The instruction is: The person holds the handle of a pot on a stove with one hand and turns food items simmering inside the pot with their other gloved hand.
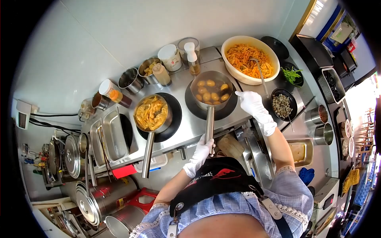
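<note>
My left hand [202,154], in a white glove, is closed around the long handle of a saucepan [210,123]. Several brown peeled eggs [207,96] sit in dark liquid in this pan, over a round black burner plate [232,108]. Just right of the pan's rim hovers my right hand [253,104], also gloved, with a finger stretched toward the pan and the others partly bent; I see nothing in it. To the left, a second saucepan [166,119] full of yellowish-brown food pieces rests on another burner plate [174,129], its handle pointing toward me.
A large cream bowl [229,59] of orange shreds with a ladle [260,71] stands behind right. Black bowls of greens [291,75] and chopped pieces [282,105] sit at right. Bottles and tins, including a spray bottle [192,59], line the wall. Steel trays [115,135] are at left.
</note>
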The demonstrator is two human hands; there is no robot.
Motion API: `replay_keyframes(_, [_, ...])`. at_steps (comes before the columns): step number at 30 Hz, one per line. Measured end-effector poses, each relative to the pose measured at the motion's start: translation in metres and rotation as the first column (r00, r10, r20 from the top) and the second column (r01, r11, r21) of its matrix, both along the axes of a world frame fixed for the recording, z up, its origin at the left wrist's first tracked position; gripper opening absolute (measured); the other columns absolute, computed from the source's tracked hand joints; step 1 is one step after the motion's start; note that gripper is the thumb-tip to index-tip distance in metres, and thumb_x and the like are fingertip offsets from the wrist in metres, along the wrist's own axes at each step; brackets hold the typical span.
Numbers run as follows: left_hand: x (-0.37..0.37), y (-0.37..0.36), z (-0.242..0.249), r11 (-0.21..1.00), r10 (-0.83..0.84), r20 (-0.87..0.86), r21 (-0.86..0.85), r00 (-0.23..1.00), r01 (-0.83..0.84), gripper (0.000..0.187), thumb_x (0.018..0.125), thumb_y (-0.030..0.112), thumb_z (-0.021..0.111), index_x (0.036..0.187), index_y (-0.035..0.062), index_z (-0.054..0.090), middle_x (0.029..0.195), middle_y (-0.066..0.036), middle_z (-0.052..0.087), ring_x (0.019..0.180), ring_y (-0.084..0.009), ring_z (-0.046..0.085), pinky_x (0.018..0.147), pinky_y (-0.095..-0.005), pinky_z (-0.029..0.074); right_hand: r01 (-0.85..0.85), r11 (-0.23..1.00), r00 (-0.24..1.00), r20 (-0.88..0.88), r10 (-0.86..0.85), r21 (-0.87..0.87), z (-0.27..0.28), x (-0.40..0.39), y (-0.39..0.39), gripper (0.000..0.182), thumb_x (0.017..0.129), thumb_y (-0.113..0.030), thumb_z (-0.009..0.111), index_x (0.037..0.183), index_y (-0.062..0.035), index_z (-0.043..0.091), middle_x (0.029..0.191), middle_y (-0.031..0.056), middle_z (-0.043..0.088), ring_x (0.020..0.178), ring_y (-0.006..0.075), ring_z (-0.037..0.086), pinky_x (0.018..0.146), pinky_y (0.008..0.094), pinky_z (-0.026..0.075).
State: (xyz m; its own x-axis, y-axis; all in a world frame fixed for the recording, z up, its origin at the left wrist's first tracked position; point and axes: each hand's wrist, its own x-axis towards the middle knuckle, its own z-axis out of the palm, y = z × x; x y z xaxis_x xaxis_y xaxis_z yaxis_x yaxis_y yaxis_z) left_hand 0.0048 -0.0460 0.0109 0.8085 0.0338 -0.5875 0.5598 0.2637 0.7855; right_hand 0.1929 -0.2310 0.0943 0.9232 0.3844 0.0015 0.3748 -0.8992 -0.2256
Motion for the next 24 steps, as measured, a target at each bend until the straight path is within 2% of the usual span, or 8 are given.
replay_keyframes(4, [0.001,0.000,-0.001,1.000,-0.002,0.002,-0.009,1.000,0.002,0.024,0.091,0.015,0.047,0.112,0.0049,0.044,0.070,-0.004,0.052,0.046,-0.0119,0.049,0.038,-0.0248,0.040,-0.027,0.997,0.981,-0.194,0.013,-0.071,0.014,0.002,-0.001,0.031,0.079,-0.012,0.048,0.105,-0.0170,0.064,0.099,0.0116,0.063,0.093,0.0286,0.060,0.081,0.0365,0.047])
replay_keyframes(7, [0.000,-0.001,-0.004,0.999,0.008,-0.006,-0.034,1.000,-0.008,0.023,0.091,0.015,0.047,0.112,0.0050,0.044,0.069,-0.004,0.052,0.045,-0.0121,0.048,0.038,-0.0252,0.040,-0.014,1.000,0.928,-0.373,0.015,0.005,-0.019,0.013,0.007,0.033,0.077,-0.012,0.048,0.105,-0.0172,0.065,0.103,0.0114,0.063,0.096,0.0274,0.059,0.084,0.0345,0.046])
replay_keyframes(10, [0.001,-0.001,-0.004,0.999,0.023,-0.010,-0.023,1.000,-0.023,0.022,0.091,0.015,0.047,0.110,0.0050,0.044,0.068,-0.004,0.052,0.044,-0.0122,0.048,0.037,-0.0255,0.040,-0.035,0.988,0.965,-0.253,0.073,0.153,-0.049,0.001,0.026,0.030,0.077,-0.015,0.049,0.104,-0.0165,0.064,0.095,0.0113,0.064,0.089,0.0289,0.061,0.079,0.0373,0.048])
replay_keyframes(13, [0.001,-0.002,-0.004,0.999,0.017,-0.024,-0.039,1.000,-0.018,0.021,0.091,0.015,0.047,0.109,0.0046,0.044,0.068,-0.004,0.052,0.044,-0.0122,0.048,0.037,-0.0256,0.040,-0.075,0.993,0.987,-0.134,0.087,0.096,-0.074,-0.015,0.058,0.030,0.079,-0.015,0.047,0.106,-0.0160,0.061,0.086,0.0125,0.064,0.080,0.0298,0.062,0.068,0.0421,0.049])
replay_keyframes(14, [0.001,-0.002,-0.004,0.999,0.025,-0.026,-0.042,0.999,-0.026,0.021,0.091,0.015,0.047,0.109,0.0044,0.044,0.068,-0.004,0.052,0.044,-0.0122,0.047,0.037,-0.0256,0.040,-0.102,0.989,0.995,0.022,0.100,0.106,-0.083,-0.020,0.064,0.031,0.079,-0.014,0.049,0.108,-0.0168,0.060,0.081,0.0127,0.062,0.072,0.0300,0.062,0.061,0.0416,0.049])
replay_keyframes(17, [0.001,-0.003,0.001,0.999,0.029,-0.031,-0.021,0.999,-0.030,0.021,0.091,0.014,0.047,0.109,0.0039,0.044,0.068,-0.004,0.052,0.044,-0.0121,0.047,0.037,-0.0256,0.040,-0.065,0.990,0.996,0.075,0.056,0.124,-0.095,-0.014,0.075,0.036,0.079,-0.009,0.047,0.112,-0.0188,0.059,0.079,0.0113,0.059,0.069,0.0313,0.061,0.061,0.0420,0.049])
replay_keyframes(20, [0.001,-0.001,-0.003,1.000,0.013,-0.025,0.001,1.000,-0.013,0.024,0.090,0.015,0.049,0.111,0.0059,0.044,0.068,-0.003,0.052,0.045,-0.0108,0.048,0.038,-0.0241,0.040,0.062,0.979,0.985,0.144,-0.091,0.194,-0.111,0.005,0.065,0.034,0.081,-0.011,0.047,0.112,-0.0201,0.059,0.077,0.0126,0.058,0.066,0.0315,0.061,0.059,0.0419,0.048])
replay_keyframes(24, [-0.001,-0.002,-0.004,0.999,0.024,-0.009,-0.021,1.000,-0.024,0.027,0.089,0.016,0.050,0.114,0.0075,0.044,0.068,-0.002,0.052,0.045,-0.0094,0.048,0.038,-0.0228,0.039,0.111,0.984,0.985,0.119,-0.127,0.136,-0.098,0.014,0.041,0.031,0.084,-0.015,0.045,0.110,-0.0222,0.060,0.076,0.0126,0.058,0.068,0.0329,0.060,0.060,0.0426,0.048])
